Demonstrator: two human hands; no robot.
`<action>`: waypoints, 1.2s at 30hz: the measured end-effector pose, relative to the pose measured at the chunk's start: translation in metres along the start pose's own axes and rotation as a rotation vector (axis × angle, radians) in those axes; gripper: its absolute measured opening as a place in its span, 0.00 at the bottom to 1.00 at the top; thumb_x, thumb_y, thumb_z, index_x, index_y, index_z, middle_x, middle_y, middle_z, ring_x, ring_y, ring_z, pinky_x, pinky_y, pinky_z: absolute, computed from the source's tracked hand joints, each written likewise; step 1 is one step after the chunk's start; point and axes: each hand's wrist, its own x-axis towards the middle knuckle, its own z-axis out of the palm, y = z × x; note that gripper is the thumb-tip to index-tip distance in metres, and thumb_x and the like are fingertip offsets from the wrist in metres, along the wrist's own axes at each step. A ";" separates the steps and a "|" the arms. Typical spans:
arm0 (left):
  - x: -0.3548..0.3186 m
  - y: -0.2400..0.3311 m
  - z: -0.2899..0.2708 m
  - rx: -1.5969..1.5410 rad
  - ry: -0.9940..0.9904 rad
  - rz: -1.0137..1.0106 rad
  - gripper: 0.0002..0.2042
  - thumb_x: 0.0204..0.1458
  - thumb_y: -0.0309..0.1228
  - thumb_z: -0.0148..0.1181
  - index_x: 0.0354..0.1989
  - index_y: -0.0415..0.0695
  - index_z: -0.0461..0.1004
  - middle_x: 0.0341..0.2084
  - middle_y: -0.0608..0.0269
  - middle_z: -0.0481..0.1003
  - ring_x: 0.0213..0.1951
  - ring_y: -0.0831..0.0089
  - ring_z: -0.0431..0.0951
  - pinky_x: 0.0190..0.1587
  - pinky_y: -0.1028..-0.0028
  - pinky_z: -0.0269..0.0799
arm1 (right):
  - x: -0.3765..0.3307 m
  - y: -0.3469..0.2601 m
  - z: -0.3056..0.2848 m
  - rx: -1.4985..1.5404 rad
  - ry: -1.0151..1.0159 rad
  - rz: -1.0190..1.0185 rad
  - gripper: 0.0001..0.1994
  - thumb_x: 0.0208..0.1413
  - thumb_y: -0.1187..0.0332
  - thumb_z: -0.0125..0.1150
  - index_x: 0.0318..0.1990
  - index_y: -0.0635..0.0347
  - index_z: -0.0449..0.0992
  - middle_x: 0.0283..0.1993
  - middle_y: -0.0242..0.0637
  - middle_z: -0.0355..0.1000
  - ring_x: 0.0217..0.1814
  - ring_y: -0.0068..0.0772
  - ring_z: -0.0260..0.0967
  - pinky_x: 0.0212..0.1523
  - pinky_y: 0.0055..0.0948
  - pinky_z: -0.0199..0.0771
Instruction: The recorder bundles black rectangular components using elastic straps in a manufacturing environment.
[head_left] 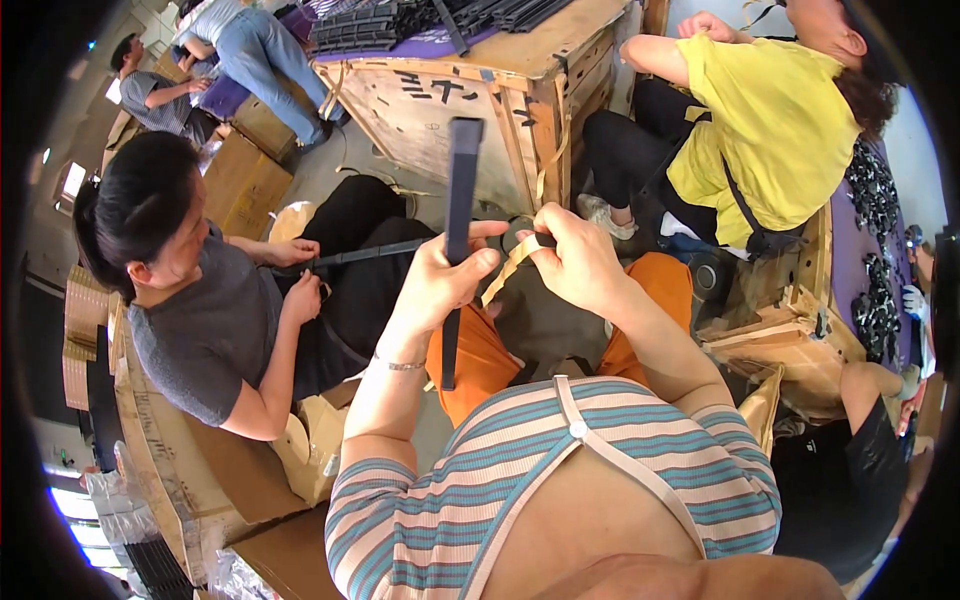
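My left hand [440, 285] grips a long, slim black bar [462, 180] around its middle. The bar stands nearly upright, its wider end at the top and its lower end beside my left forearm. Close by on the right, my right hand [583, 262] pinches a narrow tan strip [510, 268], which looks like tape. The strip hangs down between my two hands. Something dark shows at my right fingertips, too small to name. My orange-clad knees lie below both hands.
At my left, a seated person [215, 290] holds another black bar [370, 252]. Ahead stands a wooden crate [430, 120] topped with piled black bars [365, 28]. A person in yellow [770, 150] sits at the right, near a purple-covered table with small black parts [875, 290]. Cardboard [235, 470] lies lower left.
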 end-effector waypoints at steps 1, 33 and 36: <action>-0.002 0.004 0.007 -0.028 -0.011 -0.073 0.15 0.51 0.29 0.57 0.46 0.36 0.69 0.20 0.74 0.66 0.15 0.88 0.60 0.15 0.86 0.56 | -0.003 -0.001 0.001 -0.001 -0.008 0.004 0.10 0.46 0.68 0.59 0.30 0.61 0.64 0.25 0.44 0.69 0.28 0.50 0.68 0.27 0.41 0.67; 0.002 -0.029 -0.001 -0.506 -0.109 -0.197 0.10 0.57 0.35 0.47 0.35 0.40 0.68 0.22 0.64 0.68 0.17 0.79 0.63 0.19 0.82 0.57 | 0.013 0.015 0.003 0.908 -0.228 0.077 0.05 0.55 0.74 0.53 0.29 0.60 0.65 0.24 0.23 0.58 0.22 0.10 0.53 0.22 0.14 0.53; -0.002 -0.027 -0.002 -0.508 -0.107 -0.217 0.10 0.57 0.35 0.47 0.35 0.40 0.68 0.21 0.64 0.69 0.17 0.80 0.63 0.19 0.82 0.57 | 0.015 0.011 0.006 0.833 -0.214 0.044 0.06 0.55 0.73 0.53 0.29 0.60 0.64 0.23 0.21 0.54 0.23 0.10 0.48 0.24 0.14 0.49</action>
